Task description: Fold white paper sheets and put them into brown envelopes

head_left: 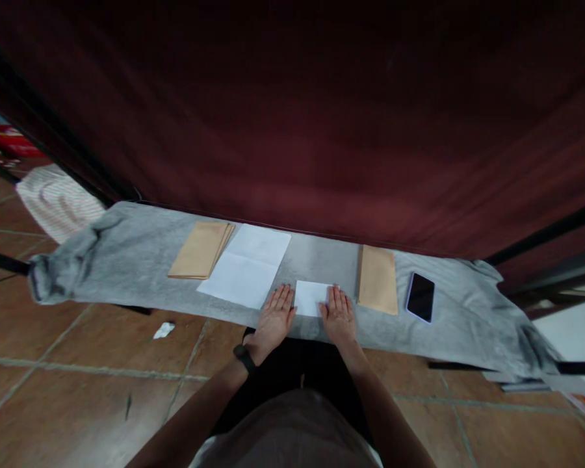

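A small white folded sheet of paper lies flat on the grey cloth, directly in front of me. My right hand rests flat over its right end, fingers stretched out and covering that edge. At its left edge, my left hand lies flat with fingers extended; its thumb reaches the paper's lower left corner. Left of that, larger white sheets of paper with a crease across them lie open. Brown envelopes are stacked at their left, partly under them. Another brown envelope lies just right of my right hand.
A grey cloth covers the narrow bench. On its right part is a phone with a dark screen. A dark red curtain hangs along the back edge. Black metal bars stand at both ends. A crumpled white scrap lies on the tiled floor.
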A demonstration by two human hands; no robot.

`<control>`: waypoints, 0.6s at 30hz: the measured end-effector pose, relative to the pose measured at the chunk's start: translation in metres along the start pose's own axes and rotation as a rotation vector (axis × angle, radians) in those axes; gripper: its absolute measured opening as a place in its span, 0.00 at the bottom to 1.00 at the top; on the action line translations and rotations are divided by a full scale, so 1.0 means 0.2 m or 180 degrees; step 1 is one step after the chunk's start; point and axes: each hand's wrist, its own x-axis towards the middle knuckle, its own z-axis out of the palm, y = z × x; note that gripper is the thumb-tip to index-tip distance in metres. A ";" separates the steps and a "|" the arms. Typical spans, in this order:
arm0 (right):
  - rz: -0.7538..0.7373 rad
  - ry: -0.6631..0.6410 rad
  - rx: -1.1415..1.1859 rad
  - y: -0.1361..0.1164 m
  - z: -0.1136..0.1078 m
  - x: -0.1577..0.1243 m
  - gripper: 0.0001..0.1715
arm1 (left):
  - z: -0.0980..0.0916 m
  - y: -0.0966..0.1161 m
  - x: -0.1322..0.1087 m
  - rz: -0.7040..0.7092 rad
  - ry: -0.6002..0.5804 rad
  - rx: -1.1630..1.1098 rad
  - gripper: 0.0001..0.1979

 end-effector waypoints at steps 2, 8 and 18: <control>0.0016 -0.0002 -0.0034 0.00 0.01 0.00 0.35 | -0.07 -0.08 -0.01 0.0008 0.0156 -0.0078 0.26; 0.0013 0.0012 -0.0079 0.00 0.02 -0.01 0.35 | -0.35 -0.58 0.05 -0.1529 0.0986 0.0268 0.31; -0.0027 0.0024 -0.0248 0.01 0.05 -0.02 0.35 | -0.55 -1.22 0.02 -0.2989 0.0475 0.0372 0.42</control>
